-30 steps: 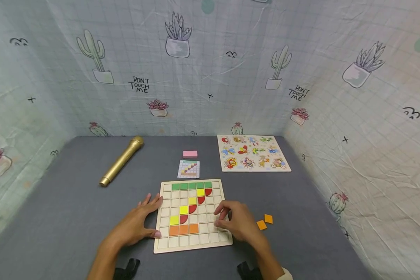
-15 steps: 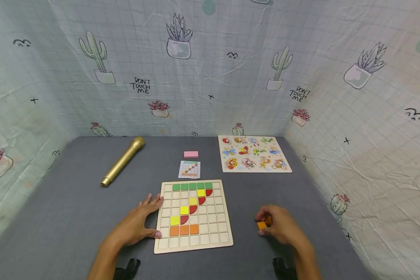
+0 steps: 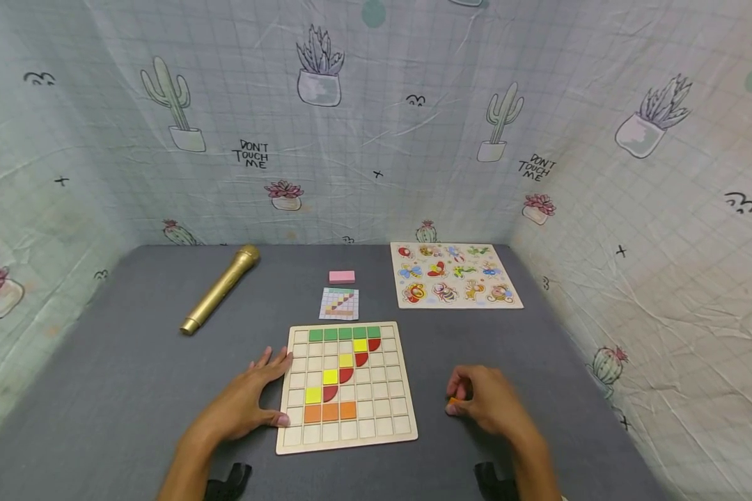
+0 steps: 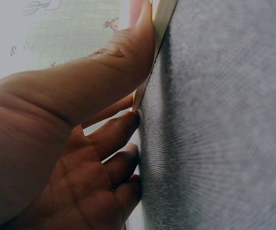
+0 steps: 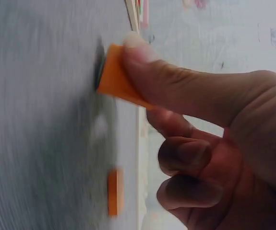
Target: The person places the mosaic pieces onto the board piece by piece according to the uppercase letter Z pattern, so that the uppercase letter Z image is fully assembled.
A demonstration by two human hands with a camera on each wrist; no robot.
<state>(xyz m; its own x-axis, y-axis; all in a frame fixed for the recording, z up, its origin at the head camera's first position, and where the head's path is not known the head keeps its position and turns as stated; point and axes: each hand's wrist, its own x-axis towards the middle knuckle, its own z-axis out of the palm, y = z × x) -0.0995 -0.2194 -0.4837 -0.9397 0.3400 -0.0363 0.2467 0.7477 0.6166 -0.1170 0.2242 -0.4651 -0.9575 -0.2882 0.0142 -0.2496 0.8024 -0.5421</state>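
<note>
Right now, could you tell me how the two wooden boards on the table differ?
The grid board lies near, with plain coloured tiles filling some squares, and the left hand rests against its edge. The picture board lies farther back, covered in insect pictures and untouched. Both lie flat on the grey table.

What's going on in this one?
A person is filling a wooden grid board with coloured tiles. The left hand rests flat against the board's left edge. The right hand, on the grey table to the board's right, pinches an orange tile; a second orange tile lies nearby. Three orange tiles already sit in the board.
</note>
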